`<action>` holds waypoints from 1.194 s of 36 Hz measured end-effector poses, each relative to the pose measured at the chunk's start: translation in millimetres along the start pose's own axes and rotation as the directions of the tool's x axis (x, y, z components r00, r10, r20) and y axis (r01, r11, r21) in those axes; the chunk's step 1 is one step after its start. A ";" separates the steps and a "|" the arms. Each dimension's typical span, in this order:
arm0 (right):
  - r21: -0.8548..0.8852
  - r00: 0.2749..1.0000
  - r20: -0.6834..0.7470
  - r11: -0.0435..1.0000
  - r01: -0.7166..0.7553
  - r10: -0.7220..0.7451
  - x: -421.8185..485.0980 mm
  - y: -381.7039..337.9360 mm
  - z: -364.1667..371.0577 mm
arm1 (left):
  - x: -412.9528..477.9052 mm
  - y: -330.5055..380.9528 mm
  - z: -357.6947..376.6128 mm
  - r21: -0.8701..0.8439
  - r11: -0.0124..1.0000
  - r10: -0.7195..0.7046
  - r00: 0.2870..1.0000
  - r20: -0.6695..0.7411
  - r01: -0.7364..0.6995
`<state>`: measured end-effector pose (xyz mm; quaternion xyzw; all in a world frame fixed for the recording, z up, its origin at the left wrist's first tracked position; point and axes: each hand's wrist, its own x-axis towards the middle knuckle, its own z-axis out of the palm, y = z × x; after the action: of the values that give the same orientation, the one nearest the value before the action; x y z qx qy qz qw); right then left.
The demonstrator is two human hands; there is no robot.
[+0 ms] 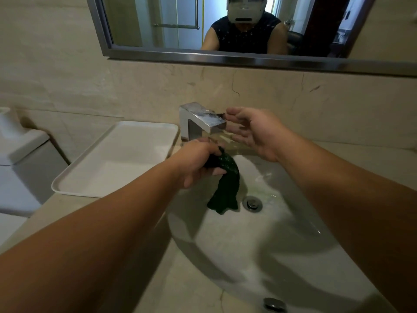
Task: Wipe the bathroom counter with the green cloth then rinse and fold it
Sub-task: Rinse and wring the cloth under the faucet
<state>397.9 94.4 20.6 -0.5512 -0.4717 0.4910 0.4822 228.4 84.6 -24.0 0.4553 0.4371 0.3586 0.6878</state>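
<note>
My left hand (198, 162) grips the bunched top of the dark green cloth (225, 188), which hangs down wet into the white sink basin (282, 256), its lower end near the drain (252, 203). My right hand (255, 132) is open just right of the chrome faucet (203, 118), with thumb and fingers spread by the faucet's lever; I cannot tell whether they touch it. The beige counter (67, 213) surrounds the basin.
A white rectangular tray (117, 159) lies on the counter left of the faucet. A white toilet tank (20, 154) stands at the far left. A mirror (225, 30) on the wall shows a person's reflection. An overflow hole (274, 304) sits at the basin's near edge.
</note>
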 end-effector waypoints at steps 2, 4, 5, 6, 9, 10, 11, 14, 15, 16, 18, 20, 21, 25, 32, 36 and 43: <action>-0.042 0.999 0.034 0.999 -0.028 0.030 -12.9 6.6 -11.9 | -2.2 -2.6 7.0 -0.018 0.999 -0.038 0.999 0.024 0.039; -0.082 0.988 0.110 0.992 -0.098 0.107 -30.7 17.4 -27.7 | -5.0 -5.5 15.5 -0.008 0.999 -0.050 0.996 0.076 0.051; -0.108 0.976 0.158 0.986 -0.131 0.147 -41.5 24.2 -35.4 | -6.4 -6.8 20.4 0.000 0.999 -0.052 0.992 0.111 0.053; -0.141 0.959 0.210 0.977 -0.161 0.189 -52.0 31.9 -43.4 | -9.0 -7.1 26.3 0.005 0.999 -0.052 0.988 0.147 0.051; -0.208 0.898 0.342 0.954 -0.215 0.277 -76.0 58.8 -63.6 | -13.8 -2.7 44.1 0.002 1.000 -0.029 0.981 0.190 0.029; -0.239 0.892 0.344 0.946 -0.218 0.293 -81.7 65.8 -67.9 | -15.3 0.4 50.1 0.013 1.000 -0.016 0.982 0.187 0.014; -0.267 0.895 0.330 0.939 -0.216 0.299 -85.9 72.0 -71.7 | -17.3 3.6 56.0 0.025 1.000 0.003 0.984 0.179 -0.008; -0.356 0.918 0.230 0.906 -0.229 0.322 -97.8 84.4 -87.8 | -23.1 10.6 70.7 0.038 0.996 0.068 0.983 0.171 -0.076; -0.383 0.921 0.190 0.890 -0.248 0.339 -102.4 85.7 -94.5 | -23.7 11.1 73.6 0.057 0.994 0.084 0.982 0.168 -0.094; -0.423 0.924 0.139 0.865 -0.270 0.356 -107.8 84.5 -101.6 | -25.0 10.6 75.9 0.095 0.989 0.094 0.982 0.163 -0.111; -0.528 0.923 0.050 0.795 -0.299 0.381 -117.3 77.6 -116.8 | -24.4 5.9 77.6 0.232 0.963 0.105 0.986 0.132 -0.134; -0.596 0.918 -0.021 0.732 -0.329 0.396 -125.5 66.3 -130.8 | -22.4 -2.3 80.6 0.385 0.914 0.103 0.991 0.090 -0.130; -0.597 0.918 -0.056 0.724 -0.345 0.392 -128.9 60.3 -136.5 | -22.2 -6.9 83.6 0.448 0.887 0.091 0.994 0.064 -0.110; -0.421 0.916 -0.200 0.814 -0.400 0.347 -135.7 45.5 -146.7 | -22.0 -23.9 105.0 0.443 0.896 -0.053 0.997 0.052 0.024; 0.258 0.936 -0.107 0.919 -0.298 0.334 -146.8 28.0 -119.3 | -33.2 -32.0 137.7 0.349 0.936 -0.148 0.953 0.265 0.049; 0.189 0.962 -0.038 0.947 -0.260 0.272 -153.4 20.5 -111.8 | -30.0 -36.8 136.6 0.397 0.917 -0.152 0.954 0.258 0.039; -0.795 0.939 0.055 0.554 0.248 -0.341 -163.0 20.8 -120.3 | -26.8 -4.1 121.0 0.195 0.962 -0.243 0.928 0.284 0.192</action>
<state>506.9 -77.6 20.3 -0.6450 -0.6986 0.1142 0.2880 331.4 21.5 4.1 0.5086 0.4016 0.1683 0.7428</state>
